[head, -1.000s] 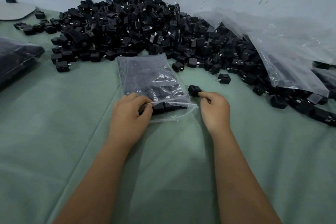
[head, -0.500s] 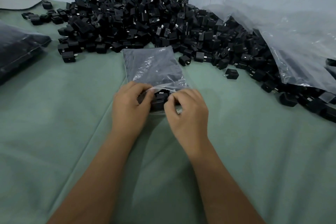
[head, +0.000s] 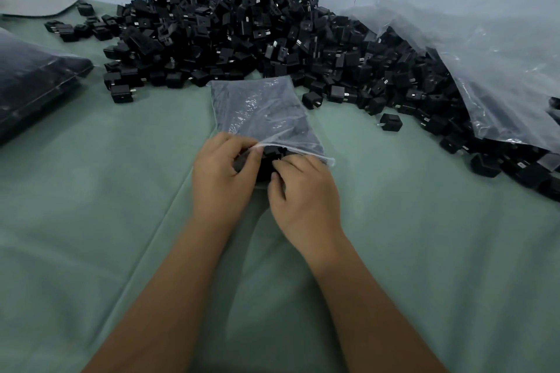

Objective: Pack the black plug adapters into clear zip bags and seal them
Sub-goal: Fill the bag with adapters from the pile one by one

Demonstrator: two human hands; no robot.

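A clear zip bag [head: 260, 109] lies on the green cloth in the middle, its mouth towards me, with black plug adapters [head: 269, 160] inside near the opening. My left hand [head: 222, 174] pinches the upper lip of the bag's mouth and lifts it. My right hand [head: 304, 191] has its fingers curled at the mouth, on a black adapter just inside; the fingertips are partly hidden. A big heap of loose black adapters [head: 242, 36] lies beyond the bag.
A large crumpled clear plastic sack [head: 491, 70] covers the heap's right side. A filled dark bag [head: 33, 82] lies at the left edge. Stray adapters [head: 391, 122] sit right of the zip bag. Green cloth [head: 91, 221] covers the surface; a wall stands behind.
My right hand took a loose adapter from right of the bag and brought it to the bag's mouth. My left hand kept hold of the lip. The view shifted slightly.
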